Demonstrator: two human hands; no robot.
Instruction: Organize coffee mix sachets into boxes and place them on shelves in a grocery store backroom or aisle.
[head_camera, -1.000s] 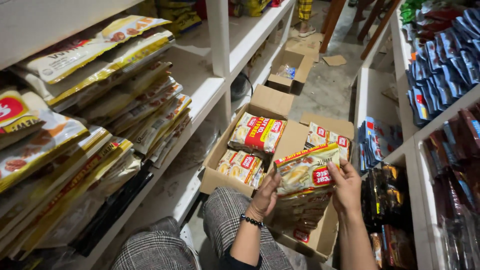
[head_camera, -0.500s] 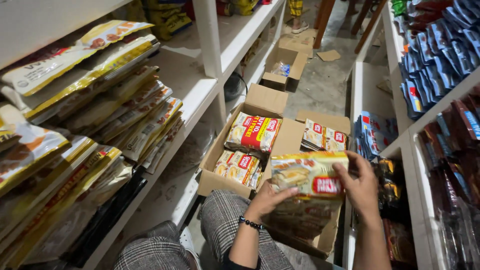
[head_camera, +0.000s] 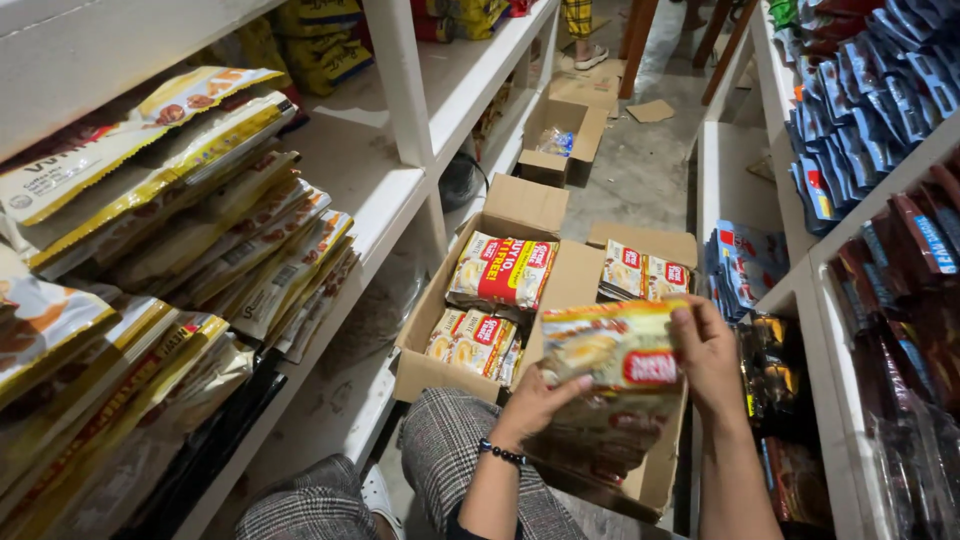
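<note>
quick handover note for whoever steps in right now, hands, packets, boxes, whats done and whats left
Left hand: grips the lower left edge of a yellow snack packet.
Right hand: holds the same packet's right edge, above the open cardboard box.
Done: stacks of similar packets lie on the left shelf.
Left: more packets in the box, and in a second box behind it.

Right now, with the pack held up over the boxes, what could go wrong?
The pack is pinched only at its edges by the left hand and right hand; that grip might slip and drop it into the open carton. The slumping packets on the left shelf look liable to slide off.
</note>
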